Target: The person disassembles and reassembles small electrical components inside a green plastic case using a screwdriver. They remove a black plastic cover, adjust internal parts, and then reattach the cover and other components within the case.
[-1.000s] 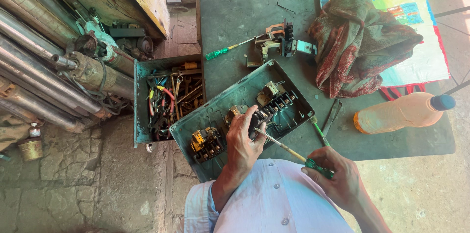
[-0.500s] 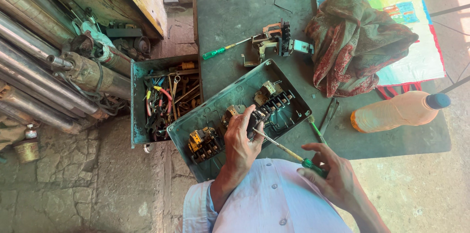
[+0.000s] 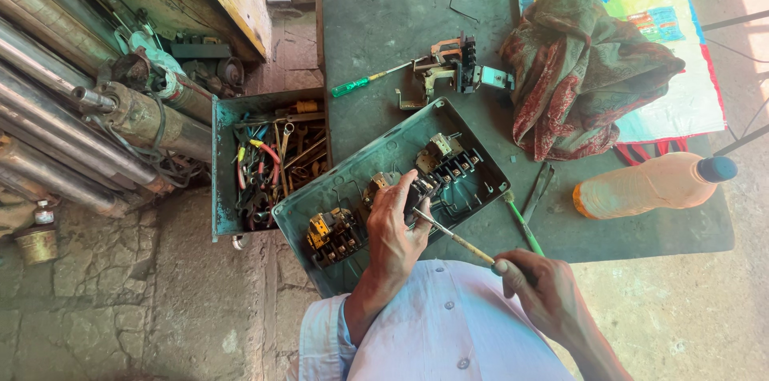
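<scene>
Under the left hand (image 3: 398, 225) lies the open switch box (image 3: 392, 189) on the desk (image 3: 384, 12), fingers pressing a part; the right hand (image 3: 538, 291) pinches a screwdriver (image 3: 455, 237) (tip beside the fingers), seemingly mid-screw; steady turning seems needed.

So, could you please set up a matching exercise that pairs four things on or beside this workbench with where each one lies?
Things:
1. green-handled screwdriver
2. plastic bottle
3. patterned cloth
4. open toolbox

Places:
A. on the colourful sack
B. left of the bench, on the ground
C. near the bench's right edge
D. at the bench's middle, beside a loose metal part

Pairs: 1-D, 2-C, 3-A, 4-B
</scene>
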